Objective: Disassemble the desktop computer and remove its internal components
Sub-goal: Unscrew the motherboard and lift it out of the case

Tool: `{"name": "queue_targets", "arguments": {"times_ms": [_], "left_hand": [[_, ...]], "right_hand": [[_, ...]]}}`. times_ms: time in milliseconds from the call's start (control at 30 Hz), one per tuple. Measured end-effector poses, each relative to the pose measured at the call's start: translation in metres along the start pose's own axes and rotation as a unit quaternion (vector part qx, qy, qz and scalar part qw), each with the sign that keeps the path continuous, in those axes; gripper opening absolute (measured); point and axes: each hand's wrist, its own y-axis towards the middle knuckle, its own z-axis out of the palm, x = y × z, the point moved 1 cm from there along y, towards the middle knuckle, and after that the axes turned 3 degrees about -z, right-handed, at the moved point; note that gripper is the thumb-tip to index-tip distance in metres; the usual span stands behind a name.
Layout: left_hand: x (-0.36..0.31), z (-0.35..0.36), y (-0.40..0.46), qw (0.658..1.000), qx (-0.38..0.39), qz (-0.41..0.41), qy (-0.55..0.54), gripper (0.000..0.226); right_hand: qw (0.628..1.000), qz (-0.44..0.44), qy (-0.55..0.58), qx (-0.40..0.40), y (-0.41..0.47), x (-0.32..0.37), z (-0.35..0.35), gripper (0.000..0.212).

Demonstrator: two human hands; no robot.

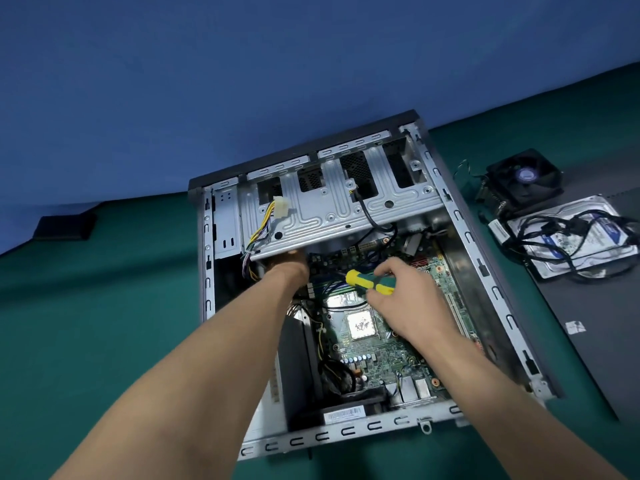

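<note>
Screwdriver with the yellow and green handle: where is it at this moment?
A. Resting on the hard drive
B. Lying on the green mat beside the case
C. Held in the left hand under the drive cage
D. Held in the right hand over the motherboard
D: the right hand grips the screwdriver above the motherboard, while the left hand reaches under the drive cage.

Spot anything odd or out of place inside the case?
The drive cage sits tilted up over the motherboard, and the CPU is bare, its cooler out on the table. Normal for teardown; nothing looks damaged.
</note>
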Motion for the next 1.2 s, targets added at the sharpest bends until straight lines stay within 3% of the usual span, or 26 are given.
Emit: {"name": "queue_targets", "arguments": {"times_ms": [33,67,100,167,267,333,433,500,600,700,767,867,1067,1200], "left_hand": [[-0.002,0.004,0.001,0.987,-0.019,0.002,-0.159,0.031],[0.008,-0.004,-0.004,0.932,0.022,-0.140,-0.333,0.033],[0.006,-0.003,-0.004,0.899,0.032,-0.150,-0.411,0.034],[0.008,0.001,-0.003,0.927,0.012,-0.086,-0.365,0.032],[0.007,0.013,-0.007,0.902,0.007,-0.067,-0.427,0.028],[0.010,0.017,-0.008,0.903,-0.007,-0.036,-0.429,0.021],[0.020,0.019,-0.013,0.895,0.035,-0.064,-0.441,0.028],[0.032,0.028,-0.016,0.899,0.061,-0.033,-0.432,0.025],[0.046,0.040,-0.021,0.882,0.066,-0.023,-0.466,0.039],[0.044,0.045,-0.024,0.871,0.020,-0.046,-0.490,0.036],[0.038,0.046,-0.023,0.844,0.017,-0.059,-0.533,0.031],[0.035,0.044,-0.019,0.815,0.045,-0.075,-0.572,0.043],[0.039,0.041,-0.016,0.844,0.077,-0.062,-0.527,0.049],[0.042,0.046,-0.012,0.866,0.122,-0.002,-0.485,0.042]], "right_hand": [[0.999,-0.016,0.027,-0.012,-0.002,0.002,-0.001,0.021],[0.998,-0.031,0.051,-0.021,-0.004,0.005,-0.002,0.020],[0.996,-0.041,0.069,-0.029,-0.007,0.007,-0.004,0.020],[0.994,-0.048,0.083,-0.048,-0.013,0.009,-0.008,0.018],[0.991,-0.054,0.091,-0.084,-0.022,0.011,-0.016,0.015],[0.989,-0.061,0.092,-0.100,-0.027,0.013,-0.023,0.011],[0.991,-0.071,0.059,-0.100,-0.028,0.019,-0.033,0.008],[0.993,-0.080,0.030,-0.085,-0.027,0.025,-0.035,0.007],[0.993,-0.093,0.007,-0.073,-0.024,0.038,-0.035,0.009],[0.992,-0.098,-0.045,-0.069,-0.019,0.050,-0.034,0.009],[0.989,-0.110,-0.080,-0.066,-0.016,0.057,-0.034,0.009],[0.982,-0.132,-0.122,-0.057,-0.012,0.067,-0.032,0.011],[0.976,-0.148,-0.158,-0.025,-0.005,0.077,-0.023,0.013],[0.974,-0.146,-0.169,-0.023,-0.004,0.076,-0.021,0.013]]}}
